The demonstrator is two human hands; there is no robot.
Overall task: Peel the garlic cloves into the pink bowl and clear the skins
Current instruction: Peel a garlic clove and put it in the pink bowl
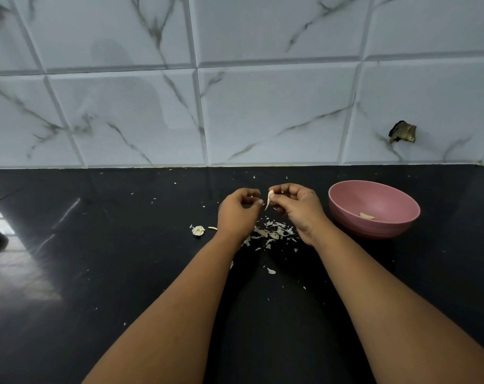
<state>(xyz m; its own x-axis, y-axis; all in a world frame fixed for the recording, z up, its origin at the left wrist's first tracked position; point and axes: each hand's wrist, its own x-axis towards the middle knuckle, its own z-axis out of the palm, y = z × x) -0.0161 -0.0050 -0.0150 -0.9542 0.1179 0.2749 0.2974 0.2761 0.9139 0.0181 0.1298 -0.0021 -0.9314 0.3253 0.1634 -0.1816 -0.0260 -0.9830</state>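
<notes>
1. My hands hover over a black counter (124, 273); the tiled wall (263, 106) closes it off beyond my fingers, and the counter's near edge is out of view.
2. Left of my left hand (239, 214) the counter runs wide and mostly bare, with only a garlic stub (198, 230) and a sliver just beside my wrist. The bowl (346, 195) sits just right of my right hand (299, 209), apart from it.
3. My right hand pinches a clove (269, 198) between thumb and fingertips, in the gap between both hands, above the counter.
4. My left hand's fingers are curled next to the clove; whether they touch it or pinch a bit of skin, I cannot tell.
5. The clove's long axis hangs nearly upright, its narrow tip pointing down and slightly toward my left hand.
6. It looks pale cream, slim and tapered, partly hidden by my right fingers.
7. Skins (274, 231) lie scattered below and between my wrists, thickest beneath my right hand.
8. One peeled clove (367, 216) lies in the bowl's bottom.
</notes>
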